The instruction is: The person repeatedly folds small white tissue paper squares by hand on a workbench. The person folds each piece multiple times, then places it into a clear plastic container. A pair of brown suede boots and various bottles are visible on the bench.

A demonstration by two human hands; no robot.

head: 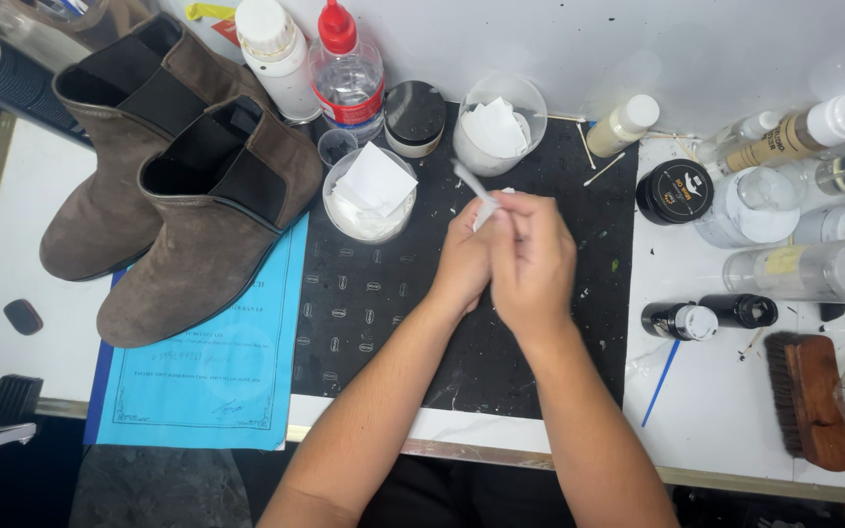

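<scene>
- At the far left, a pair of brown suede boots (178,186) is standing partly on a blue paper sheet (217,362).
- Just right of the boots, a clear cup with white wipes (371,196) is sitting on the black mat (383,313).
- In the middle, the left hand (462,266) is closing its fingers around a small white wipe (476,191); one end is sticking out toward the far side.
- The right hand (532,259) is touching the left one and pinching the same wipe, fingers curled almost closed.
- To do this well, I think both hands should be keeping the wipe tight and smooth, above the mat.
- At the right, a black jar (675,191), clear bottles and a wooden brush (814,401) are lying well apart from the hands.
</scene>
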